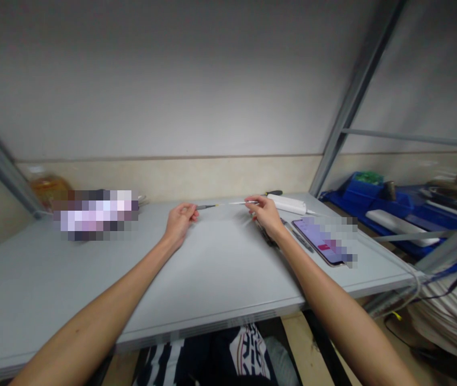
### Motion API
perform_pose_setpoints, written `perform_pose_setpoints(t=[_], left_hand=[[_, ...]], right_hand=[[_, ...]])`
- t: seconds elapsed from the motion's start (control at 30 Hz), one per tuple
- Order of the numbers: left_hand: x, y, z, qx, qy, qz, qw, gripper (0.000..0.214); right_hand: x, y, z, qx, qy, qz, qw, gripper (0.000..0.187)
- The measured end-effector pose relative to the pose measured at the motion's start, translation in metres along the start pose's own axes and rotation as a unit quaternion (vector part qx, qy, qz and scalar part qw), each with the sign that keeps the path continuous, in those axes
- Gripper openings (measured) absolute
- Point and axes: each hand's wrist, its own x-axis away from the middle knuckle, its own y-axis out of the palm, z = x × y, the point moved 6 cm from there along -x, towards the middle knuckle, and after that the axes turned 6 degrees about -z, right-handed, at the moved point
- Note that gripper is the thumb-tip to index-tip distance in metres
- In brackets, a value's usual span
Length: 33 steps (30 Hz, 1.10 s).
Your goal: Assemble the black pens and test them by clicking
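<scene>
I see left hand (182, 221) pinching slim grey tool (206, 207), yellowish tip | right hand (266, 215) pinching thin pale rod (236, 203) | gripped ends hidden from me, tips blurred

A workshop, by its metal-framed bench (212, 273), screwdriver (275, 192) and blue bins (365, 189).
</scene>
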Motion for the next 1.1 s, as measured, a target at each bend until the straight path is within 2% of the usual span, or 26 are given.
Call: perform_pose_setpoints(t=[0.3,0.67,0.93,1.1], left_hand=[[0.001,0.003,0.000,-0.006,0.000,-0.011,1.000,0.031],[0.001,0.003,0.001,-0.005,0.002,-0.011,1.000,0.032],[0.010,0.017,-0.001,0.004,-0.031,-0.056,0.998,0.028],[0.012,0.019,-0.002,0.013,-0.051,-0.071,0.996,0.028]], right_hand=[[0.001,0.006,0.001,0.021,0.008,-0.022,0.999,0.027],[0.001,0.004,0.001,0.017,0.001,-0.019,1.000,0.027],[0.007,0.019,-0.003,0.042,-0.036,-0.096,0.994,0.032],[0.008,0.021,-0.005,0.041,-0.048,-0.103,0.993,0.033]])
